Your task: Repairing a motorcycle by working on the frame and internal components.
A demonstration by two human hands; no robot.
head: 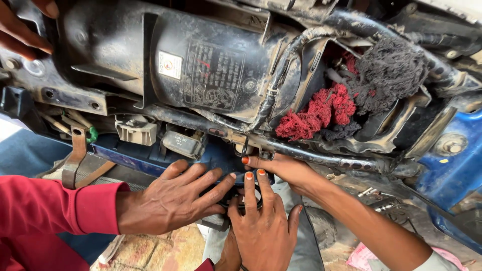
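- Left hand, in from 9 o'clock on a red sleeve: back up, wrist straight, fingers spread wide and laid flat, pointing to 3 o'clock. Grips nothing. Fingertips touch a black part.
- Own right hand: not to be seen.
- Black part: low in the centre, at 6 o'clock from the housing, mostly hidden under fingers. Shape too covered to tell.
- Co-worker's hand with orange nails, up from 6 o'clock: fingers point to 12, curled loosely over the same black part, thumb out toward 2 o'clock. Whether anything is gripped, cannot tell.
- Second co-worker's hand, on a bare forearm from 5 o'clock: reaches toward 10 o'clock, just under the frame tube, fingertips meeting the other hand's.
- Another hand at 10 o'clock, in the top corner: fingers bent against the machine's edge.
- Black housing at 12 o'clock from the hands: dusty, with a white sticker and moulded lettering.
- Open cavity at 2 o'clock, right of the housing: stuffed with a red rag below and a dark grey rag above, both spilling past the rim.
- Cable curving down between housing and cavity.
- Two grey plugs at 11 o'clock from the left hand, under the housing.
- Brown strap at 10 o'clock, green cap just beside it.
- Blue panel at 3 o'clock.
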